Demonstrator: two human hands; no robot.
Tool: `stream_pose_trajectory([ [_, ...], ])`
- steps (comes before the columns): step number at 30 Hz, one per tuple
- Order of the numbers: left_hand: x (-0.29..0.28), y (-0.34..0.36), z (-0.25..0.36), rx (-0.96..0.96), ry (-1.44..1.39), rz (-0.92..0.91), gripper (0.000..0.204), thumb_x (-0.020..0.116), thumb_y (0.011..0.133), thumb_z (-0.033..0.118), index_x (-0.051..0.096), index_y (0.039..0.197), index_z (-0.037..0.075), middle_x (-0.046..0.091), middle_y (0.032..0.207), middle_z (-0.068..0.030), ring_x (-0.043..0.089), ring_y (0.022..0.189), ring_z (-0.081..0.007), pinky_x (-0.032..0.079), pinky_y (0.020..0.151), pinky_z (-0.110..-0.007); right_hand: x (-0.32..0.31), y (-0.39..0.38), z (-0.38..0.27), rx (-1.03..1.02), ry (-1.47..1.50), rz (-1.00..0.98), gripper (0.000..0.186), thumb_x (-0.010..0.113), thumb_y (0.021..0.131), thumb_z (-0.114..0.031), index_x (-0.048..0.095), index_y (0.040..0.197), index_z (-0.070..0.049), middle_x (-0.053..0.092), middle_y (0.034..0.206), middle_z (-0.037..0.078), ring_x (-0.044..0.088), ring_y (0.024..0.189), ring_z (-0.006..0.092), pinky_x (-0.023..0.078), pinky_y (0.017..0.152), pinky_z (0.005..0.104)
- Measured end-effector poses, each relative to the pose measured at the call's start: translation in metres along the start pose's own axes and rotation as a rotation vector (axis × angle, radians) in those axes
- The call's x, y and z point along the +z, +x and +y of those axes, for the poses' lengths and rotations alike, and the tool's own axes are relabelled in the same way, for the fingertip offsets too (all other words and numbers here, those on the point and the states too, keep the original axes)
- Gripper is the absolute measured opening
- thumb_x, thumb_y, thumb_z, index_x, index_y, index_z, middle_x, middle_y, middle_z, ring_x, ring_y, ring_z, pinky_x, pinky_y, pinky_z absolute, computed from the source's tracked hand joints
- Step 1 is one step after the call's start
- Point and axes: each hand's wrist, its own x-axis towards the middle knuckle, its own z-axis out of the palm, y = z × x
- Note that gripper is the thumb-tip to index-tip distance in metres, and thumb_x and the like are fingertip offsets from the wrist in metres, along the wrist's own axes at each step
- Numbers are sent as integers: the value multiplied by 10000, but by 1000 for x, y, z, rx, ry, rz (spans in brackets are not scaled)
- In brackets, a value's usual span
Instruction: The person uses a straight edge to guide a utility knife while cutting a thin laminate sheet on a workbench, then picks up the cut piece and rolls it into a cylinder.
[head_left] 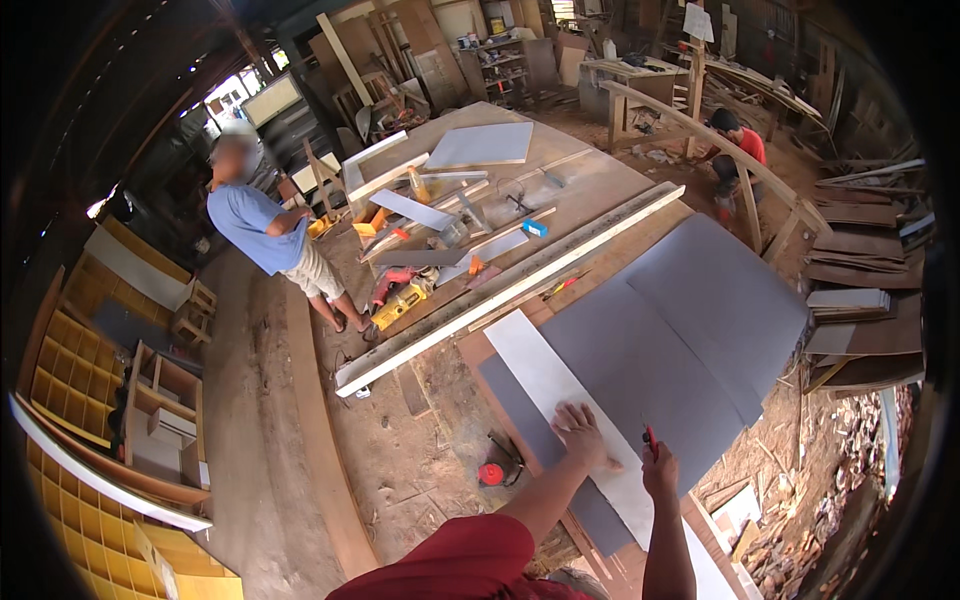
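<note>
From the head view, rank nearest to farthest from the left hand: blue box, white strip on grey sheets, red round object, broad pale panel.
1. White strip: under the left hand.
2. Red round object: leftward.
3. Blue box: ahead, on the table.
4. Broad pale panel: table's far end.

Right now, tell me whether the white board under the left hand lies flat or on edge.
Flat. The white board rests across the grey sheets, broad face up, left hand spread on it.

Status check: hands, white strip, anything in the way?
Left hand spread on white strip. Right hand gripping red-handled tool. Strip lying over grey sheeting. Right forearm covers part of the strip's near end.
</note>
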Motion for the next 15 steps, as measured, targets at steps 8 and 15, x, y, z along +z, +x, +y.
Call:
stream_pose_trajectory([
  [8,-1,2,11,16,-24,18,1825,944,457,821,-23,1706,-93,68,1743,-430,60,1600,-658,221,1217,-808,9,-37,20,-92,-69,-26,254,675,1030,-301,694,1065,-50,742,856,250,718,822,514,540,741,610],
  [15,3,5,9,15,-27,-14,1824,949,466,811,-37,1699,-102,53,1743,-433,47,1596,-666,205,1212,-825,26,-48,27,-80,22,126,224,724,1010,-272,686,1031,-53,737,805,221,738,770,470,552,674,551],
])
